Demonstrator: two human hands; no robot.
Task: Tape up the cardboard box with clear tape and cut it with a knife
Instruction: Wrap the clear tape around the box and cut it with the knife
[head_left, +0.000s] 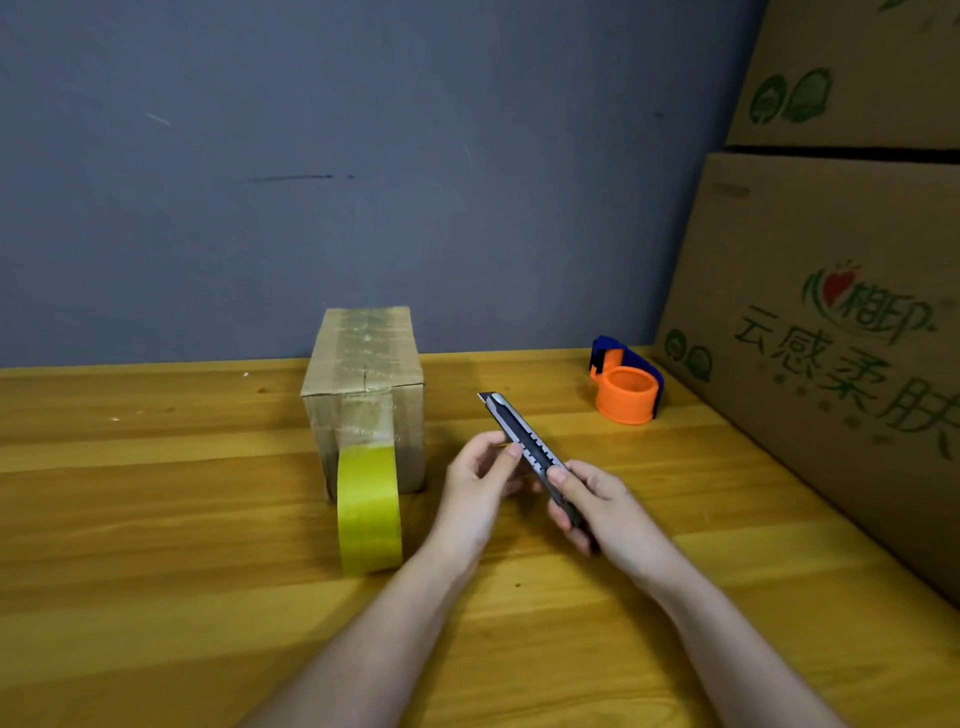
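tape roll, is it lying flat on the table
No, the tape roll stands on its edge on the table, against the cardboard box.

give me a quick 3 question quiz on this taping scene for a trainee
1. True or false: the tape roll is still joined to the cardboard box by a strip of tape.
2. What do both hands hold? A) scissors B) utility knife C) marker
3. Fill in: the orange dispenser sits to the ____ of the box.

Key: 1 true. 2 B, the utility knife, left hand and right hand both on it. 3 right.
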